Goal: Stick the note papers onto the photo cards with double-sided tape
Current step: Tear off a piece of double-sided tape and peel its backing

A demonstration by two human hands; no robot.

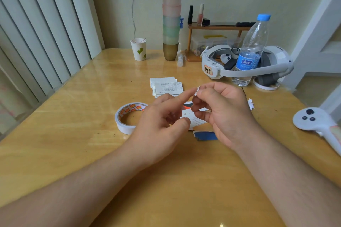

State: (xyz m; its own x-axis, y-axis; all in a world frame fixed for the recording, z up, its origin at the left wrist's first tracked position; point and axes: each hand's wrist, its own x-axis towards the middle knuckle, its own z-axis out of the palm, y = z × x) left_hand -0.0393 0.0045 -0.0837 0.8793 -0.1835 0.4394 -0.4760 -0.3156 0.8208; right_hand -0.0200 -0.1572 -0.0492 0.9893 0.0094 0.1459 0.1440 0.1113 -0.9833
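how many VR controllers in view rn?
2. One white controller lies at the table's right edge, right of the right hand. Another controller sits inside the headset loop behind the water bottle, partly hidden; more may be hidden there.

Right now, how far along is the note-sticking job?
Early to midway, as far as I can tell. Done: one note already lies on a photo card under the hands. In hand: the right hand pinches a small white tape scrap, which the left hand touches with its forefinger. Left: the note papers are stacked unstuck beyond the tape roll.
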